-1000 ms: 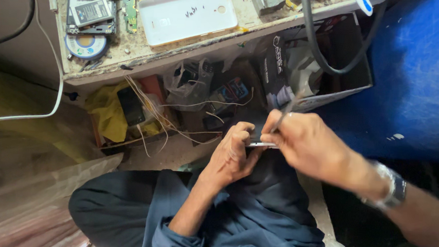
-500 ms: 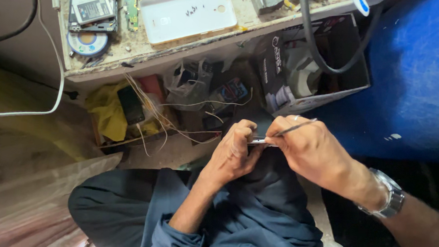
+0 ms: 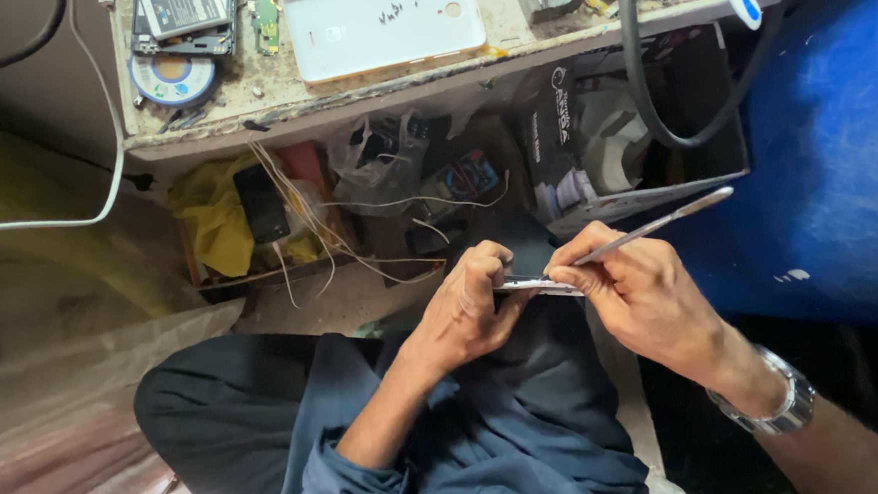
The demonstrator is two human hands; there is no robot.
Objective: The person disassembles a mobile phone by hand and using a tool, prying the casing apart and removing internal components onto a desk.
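My left hand (image 3: 466,309) grips a thin flat phone (image 3: 532,283) seen edge-on above my lap, thumb and fingers curled around its left end. My right hand (image 3: 637,292), with a metal watch (image 3: 780,395) on the wrist, pinches a slim metal tool (image 3: 650,226) like a pen. The tool's tip rests at the phone's edge, and its free end points up and to the right. My dark blue trousers (image 3: 510,421) lie under both hands.
A worn workbench (image 3: 286,109) runs along the top with a white phone back cover (image 3: 381,21), an opened phone (image 3: 186,8) and a round solder-wick spool (image 3: 173,75). Below it sit a yellow cloth (image 3: 210,220), loose wires (image 3: 340,232), a cardboard box (image 3: 605,145) and a black hose (image 3: 657,98).
My right hand has lowered the tool's angle, so it now lies flatter and points right. Both hands shifted slightly right with the phone still held.
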